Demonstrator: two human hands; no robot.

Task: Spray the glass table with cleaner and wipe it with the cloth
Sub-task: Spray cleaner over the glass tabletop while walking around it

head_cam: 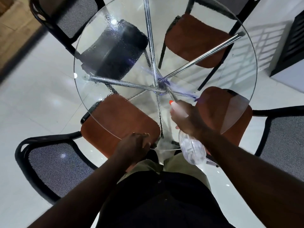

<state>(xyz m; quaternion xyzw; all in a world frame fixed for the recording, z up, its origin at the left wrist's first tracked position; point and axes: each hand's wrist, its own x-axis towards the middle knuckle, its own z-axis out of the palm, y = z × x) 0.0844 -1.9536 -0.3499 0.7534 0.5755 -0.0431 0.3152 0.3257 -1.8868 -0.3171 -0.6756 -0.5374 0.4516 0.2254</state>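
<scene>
A round glass table (213, 76) fills the view, with chrome legs crossing under its middle. Fine droplets cover its left half (105, 51). My right hand (185, 119) grips the head of a clear spray bottle (192, 150) with an orange nozzle tip (171, 102), held over the near right part of the glass and aimed toward the centre. My left hand (134, 145) rests on the near rim of the table with its fingers loosely bent. No cloth shows in view.
Several chairs ring the table: brown seats at near left (118, 117), near right (230, 112) and far right (194, 40), a black seat at far left (118, 48). Mesh backrests stand at both near corners. A dark cabinet (292, 38) stands at the right edge.
</scene>
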